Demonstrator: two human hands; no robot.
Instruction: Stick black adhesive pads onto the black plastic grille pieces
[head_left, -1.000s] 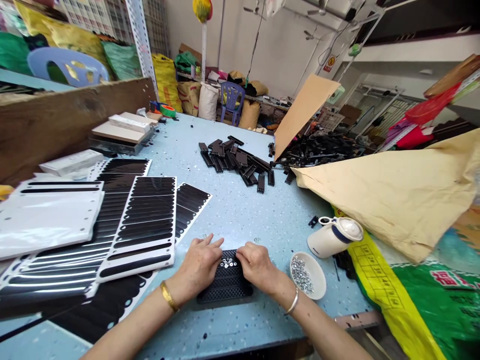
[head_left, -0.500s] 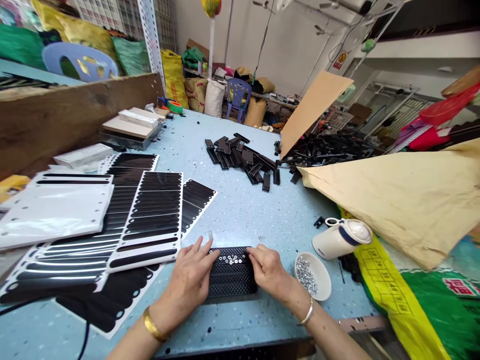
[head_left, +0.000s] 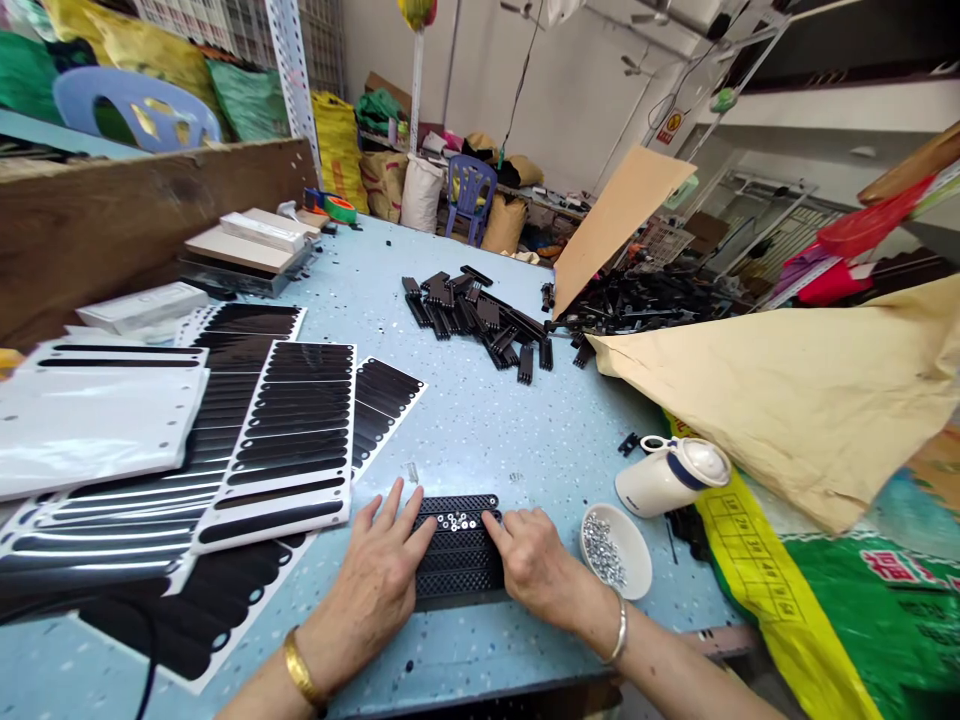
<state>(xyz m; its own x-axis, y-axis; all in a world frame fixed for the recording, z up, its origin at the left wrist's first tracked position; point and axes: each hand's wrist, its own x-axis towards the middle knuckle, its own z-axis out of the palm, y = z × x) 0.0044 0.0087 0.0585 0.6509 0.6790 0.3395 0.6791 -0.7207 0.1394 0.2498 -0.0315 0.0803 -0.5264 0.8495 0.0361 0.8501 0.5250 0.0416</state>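
Observation:
A black textured rectangular block [head_left: 459,580], made up of several strips, lies flat at the near middle of the table. Several small silvery rings, like nuts or washers [head_left: 457,521], are loose on its top. One more ring [head_left: 493,499] sits at its upper right corner. My left hand [head_left: 382,550] is open, fingers spread, its thumb and fingertips along the block's left edge. On the other side, my right hand [head_left: 532,555] presses a stretched index fingertip on the block's right end, below that ring. Its other fingers are curled, and nothing shows in them.
Right of my right hand stands a white bowl [head_left: 636,560] of small metal pieces, with a lidded white mug [head_left: 667,478] behind it. Sheets of black strips [head_left: 281,440] cover the left side. A pile of black parts [head_left: 480,315] lies farther back, near brown paper [head_left: 787,400].
My right hand has gone from a pinch at the block's upper right corner to a pressing index finger slightly lower. A ring now shows at that corner. The view has shifted slightly.

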